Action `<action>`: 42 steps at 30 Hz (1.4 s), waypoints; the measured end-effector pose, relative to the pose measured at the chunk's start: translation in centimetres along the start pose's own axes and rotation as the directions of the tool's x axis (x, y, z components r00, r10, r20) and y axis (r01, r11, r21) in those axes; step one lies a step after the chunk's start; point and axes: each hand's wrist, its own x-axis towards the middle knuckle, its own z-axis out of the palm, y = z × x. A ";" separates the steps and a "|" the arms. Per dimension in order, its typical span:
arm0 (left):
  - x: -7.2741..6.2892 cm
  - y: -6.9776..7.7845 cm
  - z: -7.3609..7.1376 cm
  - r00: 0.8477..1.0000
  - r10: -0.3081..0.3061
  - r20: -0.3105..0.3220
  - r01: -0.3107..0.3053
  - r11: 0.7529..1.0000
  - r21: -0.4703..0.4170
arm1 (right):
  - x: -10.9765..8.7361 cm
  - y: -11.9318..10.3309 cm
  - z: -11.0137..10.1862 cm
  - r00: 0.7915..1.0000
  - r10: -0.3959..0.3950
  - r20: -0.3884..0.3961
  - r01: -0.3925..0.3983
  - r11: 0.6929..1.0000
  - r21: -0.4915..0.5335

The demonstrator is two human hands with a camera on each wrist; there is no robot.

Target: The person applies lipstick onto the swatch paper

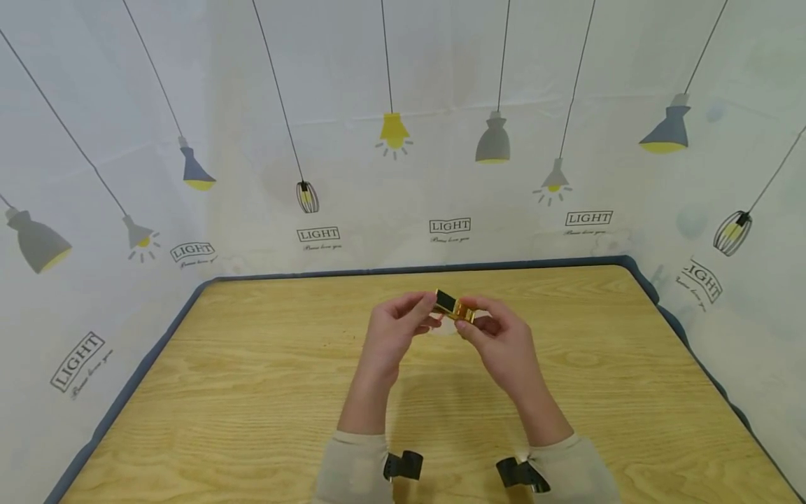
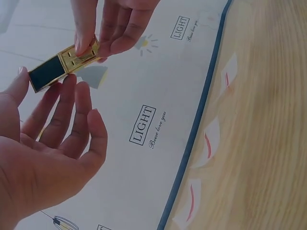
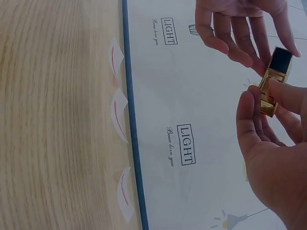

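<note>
A small rectangular gold piece with a black panel (image 1: 447,302) is held up over the table between both hands. My left hand (image 1: 392,329) pinches its black-panelled end between thumb and fingertips, the other fingers fanned out below. On the gold end, my right hand (image 1: 504,341) grips with thumb and fingers. Slot-like openings show in the gold part (image 2: 79,58) in the left wrist view, partly covered by the right thumb. From the right wrist side, the black panel (image 3: 280,60) lies toward the left hand. What kind of object it is, I cannot tell.
White paper pieces with red curved lines (image 2: 208,143) lie near the far edge of the wooden table (image 1: 252,378). A dark blue border (image 1: 403,269) runs along the table's edge. Behind it hangs a pale cloth (image 1: 252,105) printed with lamps. Black straps sit at both sleeves.
</note>
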 end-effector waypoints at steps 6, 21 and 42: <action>0.0 0.4 0.2 0.998 0.057 -0.017 -0.056 0.998 0.013 | 0.0 -0.1 0.0 0.998 0.055 0.039 -0.057 0.997 0.042; 0.1 0.5 0.0 0.995 0.089 0.045 -0.094 0.986 0.140 | 0.1 0.2 -0.6 0.986 0.111 0.121 -0.116 0.992 0.040; 2.2 -0.8 -0.6 0.948 0.101 0.301 -0.226 0.880 0.418 | 2.3 2.1 -3.0 0.930 0.125 0.346 -0.044 0.972 -0.232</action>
